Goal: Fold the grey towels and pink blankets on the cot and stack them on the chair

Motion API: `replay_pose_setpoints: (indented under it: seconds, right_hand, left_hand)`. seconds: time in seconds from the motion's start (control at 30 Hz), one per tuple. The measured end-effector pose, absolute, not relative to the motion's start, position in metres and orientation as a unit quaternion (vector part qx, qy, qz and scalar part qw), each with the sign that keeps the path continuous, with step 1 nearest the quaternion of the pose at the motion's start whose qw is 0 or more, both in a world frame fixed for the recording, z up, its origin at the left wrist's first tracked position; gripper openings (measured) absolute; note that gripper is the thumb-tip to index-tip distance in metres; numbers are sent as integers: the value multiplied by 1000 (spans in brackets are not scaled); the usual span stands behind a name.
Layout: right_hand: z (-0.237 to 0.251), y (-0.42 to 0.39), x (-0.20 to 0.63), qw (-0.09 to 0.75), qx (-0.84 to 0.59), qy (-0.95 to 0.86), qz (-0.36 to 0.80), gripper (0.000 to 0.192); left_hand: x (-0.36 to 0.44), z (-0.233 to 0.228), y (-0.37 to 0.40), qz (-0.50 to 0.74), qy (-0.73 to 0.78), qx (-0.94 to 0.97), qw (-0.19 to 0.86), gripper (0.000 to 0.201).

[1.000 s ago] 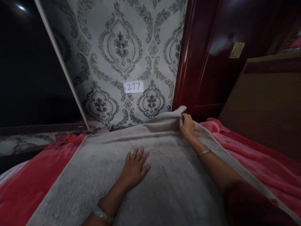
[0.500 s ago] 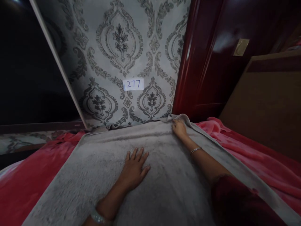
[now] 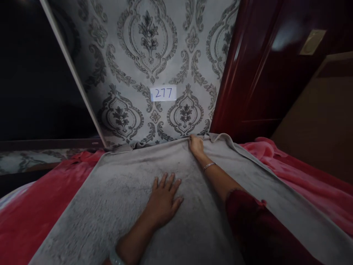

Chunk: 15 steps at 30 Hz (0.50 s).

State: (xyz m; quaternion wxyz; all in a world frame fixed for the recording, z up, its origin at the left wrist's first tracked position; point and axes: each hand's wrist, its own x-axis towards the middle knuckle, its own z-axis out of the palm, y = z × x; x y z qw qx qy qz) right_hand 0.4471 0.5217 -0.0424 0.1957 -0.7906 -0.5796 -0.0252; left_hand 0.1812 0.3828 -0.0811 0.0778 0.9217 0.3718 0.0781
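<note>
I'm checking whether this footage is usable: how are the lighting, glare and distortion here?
Head view: dim overall, the left side nearly black; glare streaks shine on the dark red door; wide-angle bending tilts the patterned wall; the 277 label stays readable; the left hand and right hand on the grey blanket look reasonably sharp.

One grey blanket (image 3: 110, 206) at centre, one red blanket (image 3: 298, 173) from 3 to 9 o'clock, two hands, left hand (image 3: 164, 200) and right hand (image 3: 196, 145), one paper label (image 3: 163, 93) at 12 o'clock, two bracelets
</note>
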Motion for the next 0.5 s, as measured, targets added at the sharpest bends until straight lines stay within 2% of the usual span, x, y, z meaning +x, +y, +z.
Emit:
replay_pose_setpoints:
  seconds: [0.2, 0.33, 0.5]
  right_hand:
    - [-45, 523, 451, 175, -766, -618, 5, 47]
    - [-50, 491, 446, 170, -734, -658, -5, 54]
    - [-67, 444, 436, 87, -696, -712, 40, 60]
  left_hand:
    - [182, -84, 383, 85, 373, 920, 79, 64]
    - [183, -81, 382, 75, 382, 918, 80, 64]
    - [184, -82, 386, 80, 385, 918, 57, 65]
